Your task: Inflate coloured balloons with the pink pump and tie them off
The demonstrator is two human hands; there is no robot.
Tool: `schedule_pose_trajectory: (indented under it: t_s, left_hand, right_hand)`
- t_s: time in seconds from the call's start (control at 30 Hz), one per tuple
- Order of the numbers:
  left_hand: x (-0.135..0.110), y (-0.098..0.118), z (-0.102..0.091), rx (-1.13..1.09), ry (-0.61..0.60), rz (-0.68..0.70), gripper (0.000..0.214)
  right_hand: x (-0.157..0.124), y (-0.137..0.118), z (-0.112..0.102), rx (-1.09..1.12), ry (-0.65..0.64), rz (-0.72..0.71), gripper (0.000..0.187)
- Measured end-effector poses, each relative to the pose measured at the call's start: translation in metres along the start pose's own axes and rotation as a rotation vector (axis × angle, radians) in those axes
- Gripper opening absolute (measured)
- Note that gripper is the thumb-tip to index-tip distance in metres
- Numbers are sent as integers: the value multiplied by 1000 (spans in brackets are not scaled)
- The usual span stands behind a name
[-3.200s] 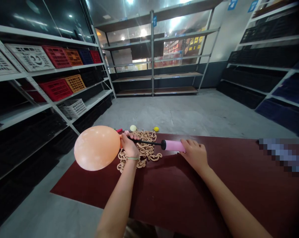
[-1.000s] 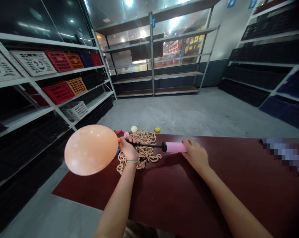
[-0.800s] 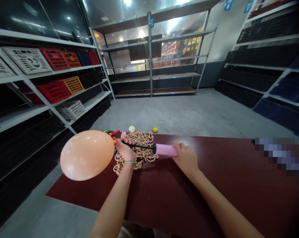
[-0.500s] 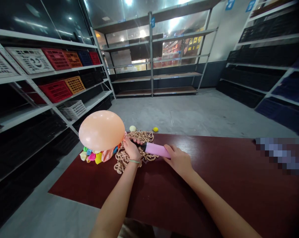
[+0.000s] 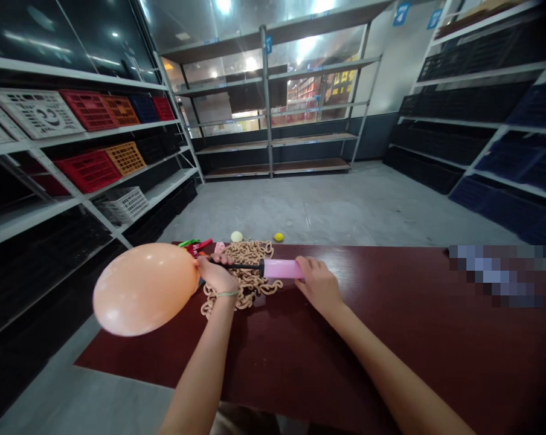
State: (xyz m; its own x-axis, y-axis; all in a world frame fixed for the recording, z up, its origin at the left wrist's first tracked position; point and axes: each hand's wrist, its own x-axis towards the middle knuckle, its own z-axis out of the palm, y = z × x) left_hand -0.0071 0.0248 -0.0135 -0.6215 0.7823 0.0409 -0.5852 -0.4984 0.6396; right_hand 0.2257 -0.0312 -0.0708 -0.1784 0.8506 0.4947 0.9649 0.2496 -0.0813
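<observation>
A large peach balloon (image 5: 146, 290), swollen with air, hangs off the left side of my left hand (image 5: 217, 273). The fingers of that hand are closed around the balloon's neck and the black end of a hand balloon pump (image 5: 279, 268). Between the two hands the pump's thin black rod shows, drawn out of its pink barrel. My right hand (image 5: 317, 281) is wrapped round the barrel's right end. Beneath the pump lies a heap of tan chain-like links (image 5: 250, 251). Behind the balloon, uninflated coloured balloons (image 5: 198, 246) are partly hidden.
A dark red table (image 5: 382, 326) carries everything. At its far edge are a pale small balloon (image 5: 237, 237) and a yellow one (image 5: 278, 237). A blurred-out object (image 5: 494, 275) lies at the right. Shelves with crates (image 5: 89, 109) stand left, bare metal racks (image 5: 268, 115) behind.
The peach balloon has swung down and to the left. My hands have moved apart along the pump, so more of its black rod shows. The view has shifted slightly.
</observation>
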Motion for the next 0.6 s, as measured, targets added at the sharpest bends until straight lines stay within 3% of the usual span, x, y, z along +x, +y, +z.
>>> schedule_pose_trajectory:
  t_s: [0.17, 0.27, 0.47, 0.6]
  left_hand:
    - [-28, -22, 10, 91, -48, -4, 26]
    - [-21, -19, 10, 73, -46, -13, 24]
    - [9, 3, 0, 6, 32, 103, 15]
    - [4, 3, 1, -5, 77, 111, 21]
  right_hand:
    - [-9, -12, -1, 49, -49, -91, 43]
    - [-5, 2, 0, 35, -34, -111, 47]
    - [1, 39, 3, 18, 51, -29, 39]
    - [-2, 32, 1, 66, 73, 30, 34]
